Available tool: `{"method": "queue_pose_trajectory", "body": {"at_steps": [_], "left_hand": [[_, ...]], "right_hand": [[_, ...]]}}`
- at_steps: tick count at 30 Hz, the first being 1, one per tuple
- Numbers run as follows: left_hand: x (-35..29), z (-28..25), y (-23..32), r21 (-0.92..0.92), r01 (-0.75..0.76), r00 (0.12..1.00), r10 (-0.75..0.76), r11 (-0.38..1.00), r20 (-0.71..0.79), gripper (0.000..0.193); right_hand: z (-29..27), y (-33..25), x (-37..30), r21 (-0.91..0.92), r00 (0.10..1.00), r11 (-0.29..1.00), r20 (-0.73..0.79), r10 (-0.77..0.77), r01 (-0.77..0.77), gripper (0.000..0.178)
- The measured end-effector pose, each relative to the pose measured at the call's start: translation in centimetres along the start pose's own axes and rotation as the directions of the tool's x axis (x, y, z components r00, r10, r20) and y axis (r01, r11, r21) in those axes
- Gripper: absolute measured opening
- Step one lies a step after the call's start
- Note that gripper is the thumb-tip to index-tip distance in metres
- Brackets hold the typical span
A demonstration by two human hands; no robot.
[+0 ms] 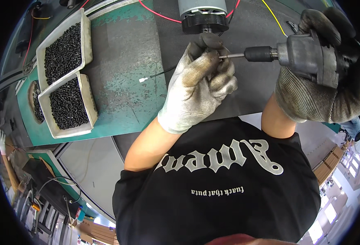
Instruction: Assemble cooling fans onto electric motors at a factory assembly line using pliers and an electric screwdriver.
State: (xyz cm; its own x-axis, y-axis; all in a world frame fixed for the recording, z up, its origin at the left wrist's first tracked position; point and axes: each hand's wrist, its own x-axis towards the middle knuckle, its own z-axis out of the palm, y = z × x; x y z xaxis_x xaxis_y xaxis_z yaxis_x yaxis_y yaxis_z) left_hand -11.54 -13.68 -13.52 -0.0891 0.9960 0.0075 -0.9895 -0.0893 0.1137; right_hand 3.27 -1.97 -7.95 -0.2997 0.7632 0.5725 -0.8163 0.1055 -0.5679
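Note:
My right hand [323, 92], in a soiled grey glove, is wrapped round a dark power screwdriver [306, 55] on the right. Its bit [235, 55] points left from a black sleeve. The bit's tip meets the fingers of my left hand [198, 83], which wears a white glove blackened at the fingertips. Thumb and fingers are pinched together there, and whatever lies between them is hidden. Just beyond my left fingertips stands a motor [202, 14] with a silver-grey body, a black round end and a short shaft.
Two white bins [88, 53] of small black screws [67, 104] stand on the left of the green-and-dark bench [126, 90], beside a round dish [32, 100]. A white connector [143, 79] on a black lead lies left of my left hand. Red wires [159, 17] and a yellow wire [274, 16] cross the far side.

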Motion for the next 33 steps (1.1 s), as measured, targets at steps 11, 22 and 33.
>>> {"method": "queue_pose_trajectory", "body": {"at_steps": [11,22,33], "left_hand": [[-0.1,-0.7,-0.1,0.090,-0.036,0.999,0.038,0.995,-0.017,0.023],[-0.2,0.6,2.3,0.719,0.009,1.000,0.000,0.695,-0.013,0.022],[0.7,1.2,3.4,0.934,-0.148,0.955,-0.199,0.327,0.221,0.022]], "right_hand": [[3.4,2.6,3.3,-0.217,0.953,0.959,0.277,-0.120,0.183,0.051],[4.2,1.9,2.9,-0.308,0.997,0.949,0.046,-0.060,0.071,0.048],[2.7,-0.2,2.8,-0.387,0.981,0.920,-0.195,-0.020,-0.058,0.046]]}}
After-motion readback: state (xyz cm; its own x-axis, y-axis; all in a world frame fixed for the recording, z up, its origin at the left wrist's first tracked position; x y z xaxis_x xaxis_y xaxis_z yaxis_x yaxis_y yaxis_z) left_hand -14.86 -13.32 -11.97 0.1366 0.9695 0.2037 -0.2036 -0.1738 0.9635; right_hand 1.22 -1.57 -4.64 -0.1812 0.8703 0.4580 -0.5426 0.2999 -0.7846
